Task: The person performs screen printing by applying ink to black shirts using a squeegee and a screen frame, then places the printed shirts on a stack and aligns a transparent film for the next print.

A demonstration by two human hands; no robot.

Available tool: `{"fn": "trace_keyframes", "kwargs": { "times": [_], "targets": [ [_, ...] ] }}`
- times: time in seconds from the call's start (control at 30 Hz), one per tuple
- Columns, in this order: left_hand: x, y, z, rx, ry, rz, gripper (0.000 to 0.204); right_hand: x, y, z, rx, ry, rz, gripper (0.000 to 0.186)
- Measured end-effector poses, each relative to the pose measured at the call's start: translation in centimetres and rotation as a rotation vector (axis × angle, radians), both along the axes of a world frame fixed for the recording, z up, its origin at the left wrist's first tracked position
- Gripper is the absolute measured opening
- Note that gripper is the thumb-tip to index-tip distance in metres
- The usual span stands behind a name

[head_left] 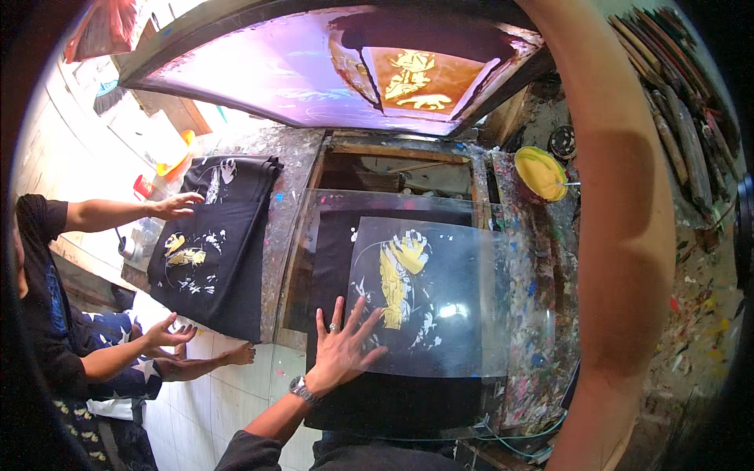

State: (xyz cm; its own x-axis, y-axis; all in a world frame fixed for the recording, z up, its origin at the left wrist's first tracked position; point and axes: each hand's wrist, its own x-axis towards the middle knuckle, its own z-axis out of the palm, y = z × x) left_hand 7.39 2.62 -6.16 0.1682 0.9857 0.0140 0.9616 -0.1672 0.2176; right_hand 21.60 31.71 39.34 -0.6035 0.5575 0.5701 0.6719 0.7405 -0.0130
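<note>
Left hand [345, 351] spread wide at the near left of the sheet [471, 345], right hand out of view, we seem to be aligning the print [395, 294] over black cloth [393, 404]; next likely calls for holding both flat

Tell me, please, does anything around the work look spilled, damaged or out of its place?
Yes, mainly the worktop right of the black fabric: it is spotted with paint of many colours, which looks like old spills. The bowl of yellow paint shows no clear overflow. Nothing looks plainly broken.
</note>
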Motion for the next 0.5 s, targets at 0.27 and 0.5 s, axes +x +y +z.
{"fn": "trace_keyframes", "kwargs": {
  "times": [0.27, 0.5],
  "targets": [
    [-1.1, -0.4, 1.3, -0.075, -0.012, -0.022, 0.081, -0.2, 0.9, 0.1, 0.015, 0.117, -0.014, 0.083],
    [-1.6, -0.4, 1.3, -0.072, -0.006, -0.036, 0.079, -0.3, 1.5, 0.5, -0.007, 0.095, -0.043, 0.087]
  ]
}}
